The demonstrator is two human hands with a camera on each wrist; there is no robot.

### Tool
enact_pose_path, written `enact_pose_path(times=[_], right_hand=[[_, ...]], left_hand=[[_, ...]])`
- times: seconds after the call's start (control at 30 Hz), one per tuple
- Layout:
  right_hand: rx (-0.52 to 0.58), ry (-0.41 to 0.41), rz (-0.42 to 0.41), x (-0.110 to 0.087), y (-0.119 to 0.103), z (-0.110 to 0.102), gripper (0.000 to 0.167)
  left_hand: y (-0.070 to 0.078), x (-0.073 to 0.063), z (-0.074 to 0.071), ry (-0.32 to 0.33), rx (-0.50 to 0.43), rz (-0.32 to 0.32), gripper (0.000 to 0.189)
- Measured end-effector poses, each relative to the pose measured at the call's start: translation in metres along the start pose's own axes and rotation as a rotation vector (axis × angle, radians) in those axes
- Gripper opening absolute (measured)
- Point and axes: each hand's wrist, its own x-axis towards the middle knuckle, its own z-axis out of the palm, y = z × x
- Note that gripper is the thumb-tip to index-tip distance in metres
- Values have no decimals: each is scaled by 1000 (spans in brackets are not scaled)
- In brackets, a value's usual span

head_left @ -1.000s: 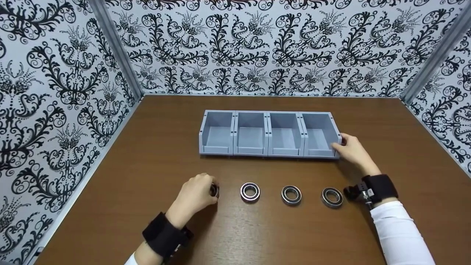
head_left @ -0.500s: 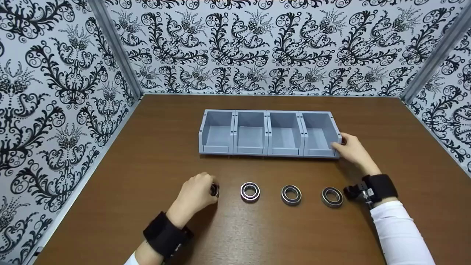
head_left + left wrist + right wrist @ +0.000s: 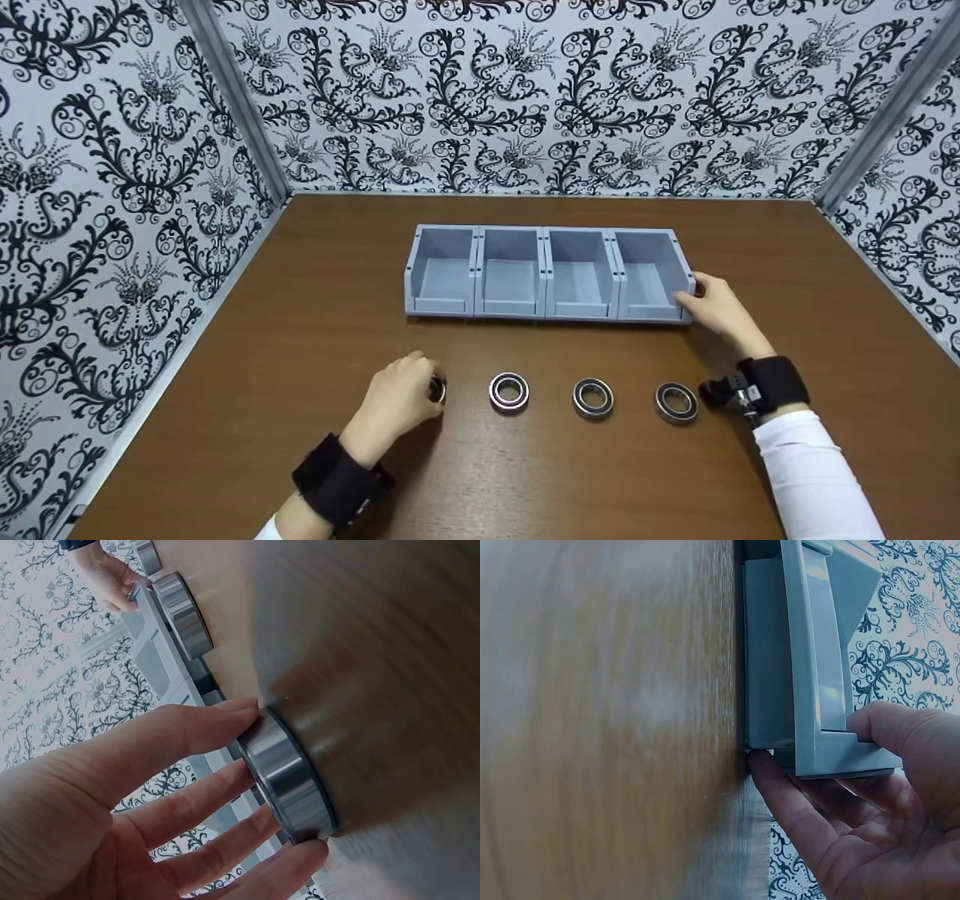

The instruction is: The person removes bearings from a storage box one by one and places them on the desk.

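My left hand [image 3: 401, 394] pinches a steel ball bearing [image 3: 289, 776] between thumb and fingertips; it lies flat on the table, leftmost in a row. To its right lie a second bearing [image 3: 509, 392], a third bearing [image 3: 592, 398] and a fourth bearing [image 3: 676, 403], apart from one another. Behind the row stands a grey-blue bin unit [image 3: 510, 309] with several open compartments side by side. At its right end my right hand [image 3: 716, 304] grips the side wall, thumb over the front corner; in the right wrist view the fingers [image 3: 802, 817] reach along the outside and under the edge.
The brown wooden table [image 3: 300, 360] carries everything. Black-and-white patterned panels [image 3: 510, 90] with metal corner posts [image 3: 236, 90] enclose it at the back and both sides. Black straps with cameras sit on both wrists.
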Motion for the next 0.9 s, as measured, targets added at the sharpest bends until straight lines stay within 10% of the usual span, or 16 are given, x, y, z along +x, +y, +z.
enact_pose_path(times=[0.9], right_hand=[[-20,0,6,0,0,0,41]], left_hand=[[1,-4,2,28,6,5,24]])
